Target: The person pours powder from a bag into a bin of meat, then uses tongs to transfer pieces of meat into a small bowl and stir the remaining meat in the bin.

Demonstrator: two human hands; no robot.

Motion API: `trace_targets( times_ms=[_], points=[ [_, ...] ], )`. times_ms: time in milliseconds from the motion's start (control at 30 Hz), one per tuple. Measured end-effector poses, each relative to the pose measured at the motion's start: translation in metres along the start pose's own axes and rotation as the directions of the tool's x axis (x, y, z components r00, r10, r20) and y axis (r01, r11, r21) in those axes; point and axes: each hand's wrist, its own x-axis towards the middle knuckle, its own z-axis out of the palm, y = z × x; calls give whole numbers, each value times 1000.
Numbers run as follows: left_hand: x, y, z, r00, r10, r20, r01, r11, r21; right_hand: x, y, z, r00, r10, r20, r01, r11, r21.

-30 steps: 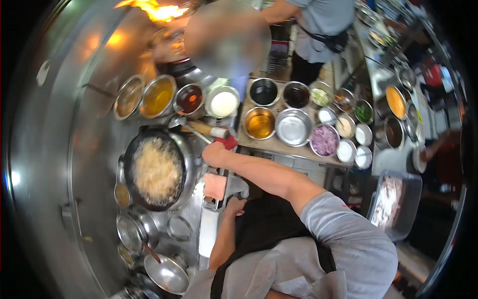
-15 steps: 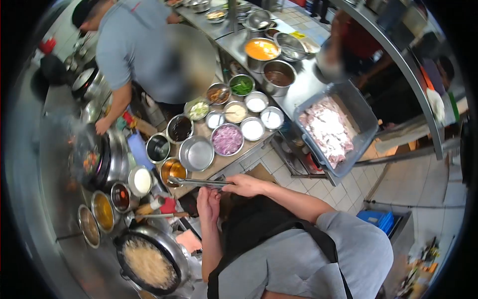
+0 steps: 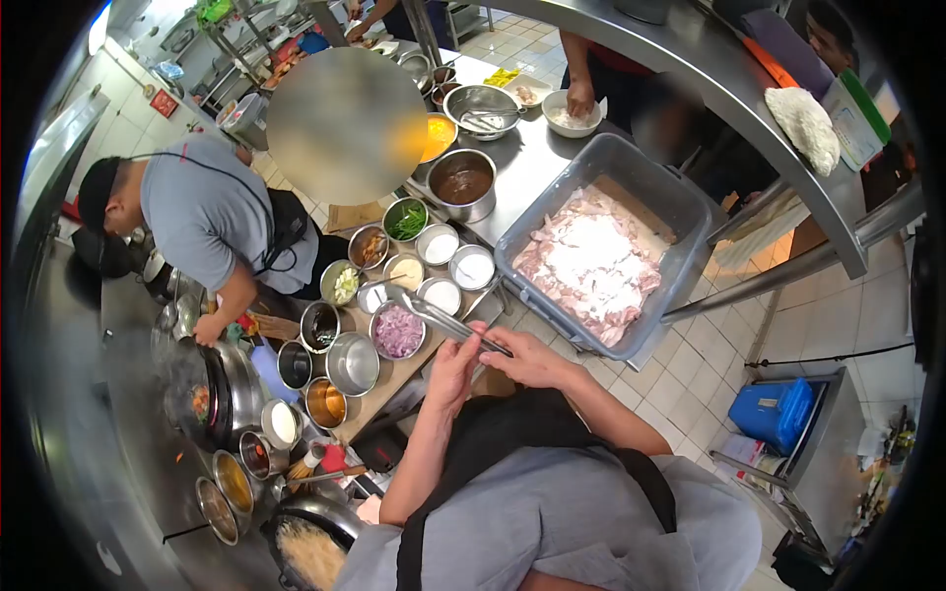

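Note:
Metal tongs (image 3: 439,317) point up and left from my hands, over the bowl of chopped purple onion (image 3: 398,330). My right hand (image 3: 527,361) is closed round their handle end. Beside it, touching the tongs, is my left hand (image 3: 455,372), its fingers drawn together; whether it grips them is hard to tell. Several metal bowls stand just beyond the tongs, among them a white powder (image 3: 439,294) and an empty steel bowl (image 3: 353,363). A large grey tub (image 3: 512,271) of raw meat (image 3: 596,261) lies to the right of my hands.
At the left a co-worker in grey (image 3: 202,212) reaches to a steaming wok (image 3: 212,394). Frying food bubbles in a pan (image 3: 310,552) at lower left. Another person's hand (image 3: 580,97) is in a white bowl (image 3: 572,116) at the top. A metal shelf rail (image 3: 838,222) crosses the upper right.
My view has swung to the right. The tongs now point up and left over the onion bowl instead of level over the orange liquid. My left hand has come up to them.

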Motion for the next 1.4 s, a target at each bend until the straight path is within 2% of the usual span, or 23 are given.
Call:
trace_targets(
  times_ms=[67,167,200,267,300,400,567,600,733,833,900,967,1067,1133,1200,1300,1400],
  points=[
    [16,-5,26,1000,-30,4,30,999,16,-7,13,-12,972,-159,-173,157,987,-29],
    [37,-16,59,993,-93,66,90,994,55,-28,14,-48,970,-140,-201,127,989,-73],
    [39,-18,62,984,-152,93,135,977,166,-39,7,-62,986,-25,-167,15,998,-61],
    [47,-11,74,961,-227,157,144,898,416,-57,30,-75,944,-121,-306,54,974,-219],
    [51,-12,75,945,-267,187,158,877,454,-66,46,-80,913,-168,-371,52,951,-303],
    [59,-9,76,929,-349,120,251,836,488,-100,45,-110,885,42,-463,-141,973,-182],
    [85,-8,48,937,-350,15,302,828,472,-158,58,-134,635,198,-747,-261,965,33],
    [89,-5,47,946,-324,-7,289,835,469,-165,60,-138,578,235,-782,-288,955,74],
    [113,17,36,977,-204,-59,209,871,444,-178,84,-139,449,251,-857,-154,967,203],
    [140,46,35,990,-108,-91,139,878,459,-173,87,-141,458,349,-818,-267,931,248],
    [166,72,39,997,-13,-80,48,888,458,-165,85,-146,489,344,-802,-386,909,154],
    [200,104,41,997,52,-56,-17,863,505,-153,113,-148,511,167,-843,-275,961,24],
    [262,152,42,990,138,19,-128,843,522,-129,114,-156,474,281,-834,-360,927,107],
    [315,177,38,988,147,50,-151,839,523,-115,101,-162,435,371,-821,-425,888,176],
    [373,204,36,989,138,59,-148,842,519,-94,90,-167,389,377,-840,-438,878,191],
    [477,226,7,969,228,95,-245,848,470,-71,73,-166,327,425,-844,-477,845,241],
    [575,251,-19,958,283,38,-255,790,558,-65,74,-162,303,405,-863,-522,828,205]
  ],
)
